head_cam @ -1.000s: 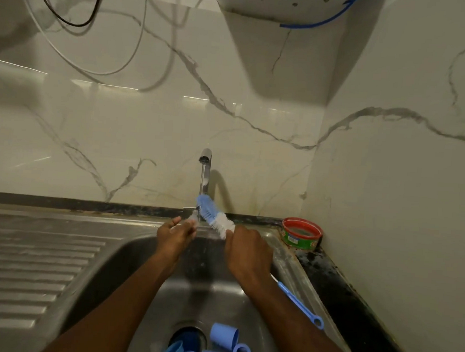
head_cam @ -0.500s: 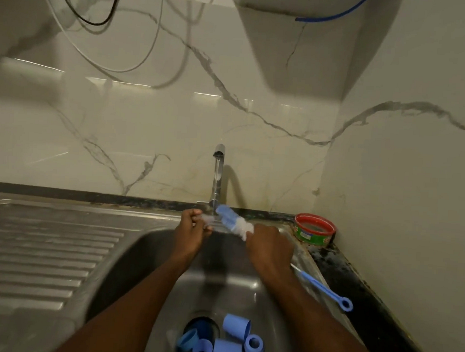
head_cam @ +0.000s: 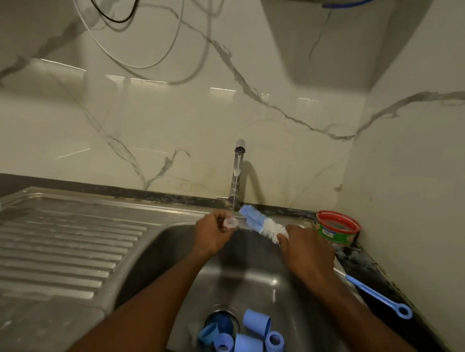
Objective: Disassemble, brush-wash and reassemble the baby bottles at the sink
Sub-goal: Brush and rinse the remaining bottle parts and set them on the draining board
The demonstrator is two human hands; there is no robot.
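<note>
Right now I'm rinsing a small clear teat [head_cam: 230, 222] under the tap [head_cam: 237, 173], left hand [head_cam: 213, 233] fingers pinched on it, right hand [head_cam: 304, 252] wrapped round the bottle brush [head_cam: 261, 224]; best to keep the teat in the stream and work the bristles w/ short strokes. Blue bottle parts [head_cam: 246, 340] sit by the drain in the sink [head_cam: 167, 250]. Teat is blurry, can't tell if water's running, and the brush handle's hidden behind my wrist.

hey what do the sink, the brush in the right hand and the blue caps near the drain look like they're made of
Sink: brushed stainless steel, judging by its grey metallic sheen and pressed draining ribs.
Brush: probably nylon bristles, blue and white and fuzzy; its blue handle looks like glossy plastic.
Blue caps: likely matte moulded plastic, uniform pale blue, smooth-walled.
</note>
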